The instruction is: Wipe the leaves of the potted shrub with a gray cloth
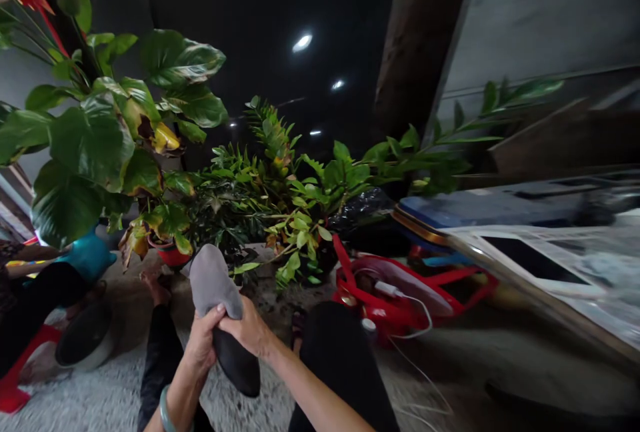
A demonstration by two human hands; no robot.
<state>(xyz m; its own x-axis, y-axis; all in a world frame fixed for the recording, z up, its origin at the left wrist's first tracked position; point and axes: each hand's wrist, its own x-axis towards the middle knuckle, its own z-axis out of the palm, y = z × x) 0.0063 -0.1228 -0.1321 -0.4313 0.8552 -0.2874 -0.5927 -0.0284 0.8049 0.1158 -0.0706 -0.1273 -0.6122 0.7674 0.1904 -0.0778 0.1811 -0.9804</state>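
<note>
Left hand (201,342): Curled in tight round the middle of the piece, thumb pressing on the grey part; a pale bangle (165,412) sits at the wrist.
Right hand (250,329): Wrapped on from the other side, thumb close to its partner, so we have two closed hands on one thing.
Shoe-shaped piece (215,282): Up it slants between the knees, rounded grey end away from us, dark end nearer; shoe or cover, we can't tell.
Grip: Here's our worry. Both hands bunch at the middle and both ends are free; slack fingers or a slick surface could let it twist or drop.
Floor (270,405): Grey and rough below us, so a fall might scuff or dirty the piece.
White cable (431,320): Looping from the red carrier (350,291) beside our right knee (340,345); a foot swinging out could snag it and drag the white plug (389,290).
Potted plants (305,212): Crowded ahead; leaning forward, we might brush the lower leaves.
Table (500,271): Over on our right, loaded, blurred, well clear of both hands.
Co-worker (60,292): Far left, dark trousers, near a bucket (100,352).
</note>
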